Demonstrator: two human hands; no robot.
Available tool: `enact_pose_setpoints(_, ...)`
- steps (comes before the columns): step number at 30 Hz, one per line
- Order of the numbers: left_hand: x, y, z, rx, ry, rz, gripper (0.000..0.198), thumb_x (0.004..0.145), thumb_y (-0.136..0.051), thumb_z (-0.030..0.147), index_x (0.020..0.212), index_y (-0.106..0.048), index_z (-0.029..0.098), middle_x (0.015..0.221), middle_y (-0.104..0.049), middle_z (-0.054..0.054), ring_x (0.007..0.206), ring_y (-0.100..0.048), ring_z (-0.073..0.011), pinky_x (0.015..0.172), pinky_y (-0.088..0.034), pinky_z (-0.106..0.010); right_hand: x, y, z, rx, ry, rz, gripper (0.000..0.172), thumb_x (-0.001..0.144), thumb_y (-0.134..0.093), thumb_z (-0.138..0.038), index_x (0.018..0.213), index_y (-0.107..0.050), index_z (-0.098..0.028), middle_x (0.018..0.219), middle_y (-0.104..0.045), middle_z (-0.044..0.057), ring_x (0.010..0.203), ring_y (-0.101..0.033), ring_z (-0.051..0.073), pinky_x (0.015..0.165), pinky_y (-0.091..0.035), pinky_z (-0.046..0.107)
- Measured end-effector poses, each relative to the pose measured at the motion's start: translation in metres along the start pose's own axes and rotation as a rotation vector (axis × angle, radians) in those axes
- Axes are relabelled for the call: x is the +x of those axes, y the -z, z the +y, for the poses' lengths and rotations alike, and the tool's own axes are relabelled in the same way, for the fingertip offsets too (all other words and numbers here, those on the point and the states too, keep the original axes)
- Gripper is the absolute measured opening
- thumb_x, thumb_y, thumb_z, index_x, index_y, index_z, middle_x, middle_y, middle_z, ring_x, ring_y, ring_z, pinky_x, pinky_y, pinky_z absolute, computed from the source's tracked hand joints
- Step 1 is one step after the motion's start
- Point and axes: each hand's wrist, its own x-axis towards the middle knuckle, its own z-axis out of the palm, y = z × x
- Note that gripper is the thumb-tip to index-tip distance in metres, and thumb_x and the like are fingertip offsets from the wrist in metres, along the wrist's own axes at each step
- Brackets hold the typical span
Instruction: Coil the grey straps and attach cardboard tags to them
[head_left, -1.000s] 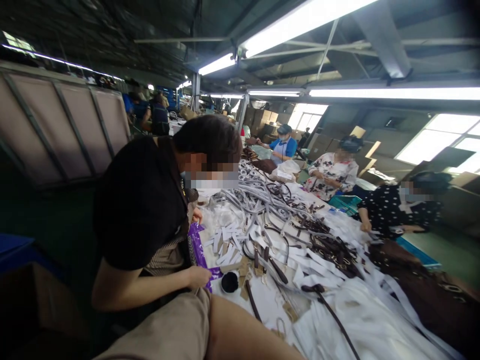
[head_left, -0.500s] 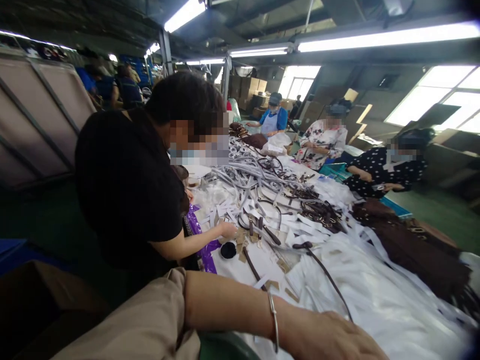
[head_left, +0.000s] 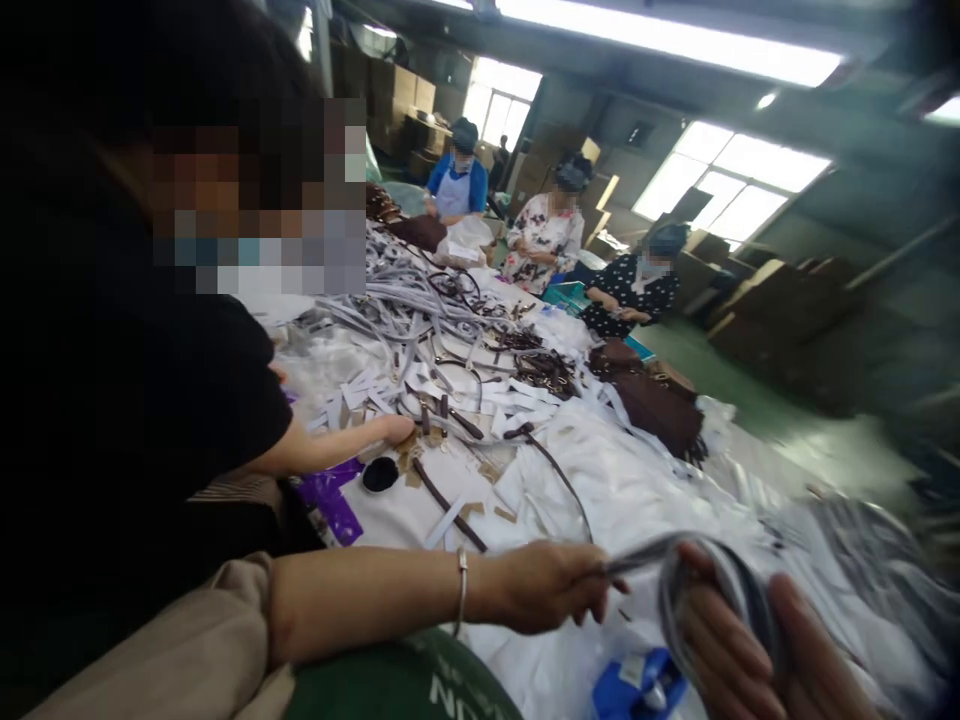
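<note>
My left hand point(head_left: 551, 588), with a silver bangle at its wrist, pinches one end of a long grey strap point(head_left: 709, 555). The rest of that strap is looped in a coil around the fingers of my right hand point(head_left: 750, 640) at lower right. That hand is partly blurred and closed on the coil. Below the strap lies a blue object point(head_left: 637, 685) with a pale part on it; its kind is unclear. White plastic sheeting point(head_left: 630, 480) covers the table beyond my hands. A dark strap point(head_left: 562, 480) rests on it.
Close at left, a co-worker in black reaches a hand point(head_left: 394, 430) over dark straps beside a black round pot point(head_left: 380, 474). Grey-wrapped straps point(head_left: 420, 310) pile up mid-table. Brown bags point(head_left: 645, 400) lie at the far edge, where several other people work.
My view has swung right. My left hand, earlier stretched low over the sheeting, now pinches the grey strap. My right hand with the coil has come into view.
</note>
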Motion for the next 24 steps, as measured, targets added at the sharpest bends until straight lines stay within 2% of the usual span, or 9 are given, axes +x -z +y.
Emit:
enact_pose_setpoints(2,0.001,0.001,-0.006,-0.113,0.062,-0.044,0.033,0.097,-0.031,0.034,0.109,-0.055,0.016,0.073,-0.055,-0.001,0.057,-0.051,-0.0080,0.058,-0.043,-0.019,0.021,-0.016,0.000,0.221,0.104,0.073,0.041,0.088,-0.045,-0.049,0.104,-0.063,-0.016,0.060,-0.035,-0.005,0.039,-0.027,0.005,0.033,-0.027,0.019)
enact_pose_setpoints(4,0.003,0.004,-0.009,-0.276,0.129,-0.099,0.031,0.094,-0.038,0.040,0.104,-0.054,0.015,0.071,-0.055,0.000,0.054,-0.050,-0.0077,0.056,-0.042,-0.020,0.047,-0.027,0.014,0.228,0.272,0.129,0.042,0.091,-0.041,-0.048,0.107,-0.061,-0.014,0.064,-0.040,-0.004,0.047,-0.039,0.006,0.042,-0.037,0.019)
enact_pose_setpoints(8,0.002,0.013,-0.018,-0.634,0.350,-0.202,0.031,0.080,-0.059,0.039,0.096,-0.048,0.015,0.085,-0.062,-0.005,0.052,-0.052,-0.0079,0.054,-0.043,-0.023,0.087,-0.017,0.072,-0.445,0.574,0.241,0.041,0.094,-0.035,-0.048,0.100,-0.060,-0.016,0.074,-0.060,0.003,0.065,-0.059,0.016,0.061,-0.048,0.031)
enact_pose_setpoints(10,0.000,0.017,-0.027,-0.659,0.472,-0.146,0.029,0.080,-0.056,0.039,0.092,-0.046,0.016,0.085,-0.064,-0.006,0.050,-0.051,-0.0082,0.048,-0.041,-0.022,0.096,-0.001,0.096,-0.795,0.686,0.234,0.038,0.094,-0.035,-0.046,0.089,-0.059,-0.017,0.084,-0.067,0.009,0.076,-0.064,0.020,0.070,-0.049,0.035)
enact_pose_setpoints(13,-0.001,0.021,-0.042,-0.463,0.572,-0.012,0.031,0.088,-0.045,0.048,0.093,-0.043,0.017,0.068,-0.060,0.000,0.041,-0.042,-0.0067,0.039,-0.029,-0.018,0.102,0.023,0.102,-1.078,0.782,0.239,0.033,0.095,-0.036,-0.042,0.087,-0.058,-0.018,0.102,-0.069,0.014,0.080,-0.066,0.022,0.069,-0.050,0.036)
enact_pose_setpoints(15,0.001,0.024,-0.047,-0.389,0.548,-0.030,0.039,0.087,-0.045,0.056,0.093,-0.046,0.017,0.061,-0.057,0.002,0.038,-0.039,-0.0064,0.038,-0.026,-0.018,0.103,0.033,0.091,-1.184,0.845,0.231,0.030,0.095,-0.036,-0.039,0.092,-0.057,-0.017,0.108,-0.067,0.016,0.081,-0.067,0.023,0.068,-0.052,0.036)
enact_pose_setpoints(19,0.006,0.035,-0.039,-0.564,0.507,-0.164,0.056,0.078,-0.051,0.068,0.091,-0.056,0.013,0.059,-0.059,-0.001,0.044,-0.050,-0.0109,0.044,-0.038,-0.022,0.099,0.034,0.074,-1.274,0.984,0.053,0.027,0.095,-0.038,-0.033,0.103,-0.056,-0.014,0.103,-0.068,0.017,0.078,-0.067,0.024,0.065,-0.054,0.036)
enact_pose_setpoints(21,0.005,0.040,-0.035,-0.648,0.541,-0.136,0.056,0.075,-0.056,0.067,0.088,-0.060,0.012,0.054,-0.056,-0.001,0.041,-0.049,-0.0118,0.043,-0.039,-0.024,0.095,0.032,0.079,-1.237,0.969,-0.101,0.033,0.095,-0.039,-0.034,0.114,-0.053,-0.013,0.094,-0.069,0.014,0.077,-0.066,0.024,0.068,-0.055,0.038)
enact_pose_setpoints(24,-0.001,0.043,-0.039,-0.734,0.597,-0.063,0.049,0.079,-0.055,0.058,0.082,-0.063,0.010,0.050,-0.053,0.000,0.037,-0.046,-0.0109,0.039,-0.036,-0.023,0.088,0.027,0.099,-1.147,0.866,-0.316,0.044,0.088,-0.051,-0.042,0.123,-0.051,-0.014,0.097,-0.067,0.014,0.090,-0.065,0.027,0.081,-0.054,0.043)
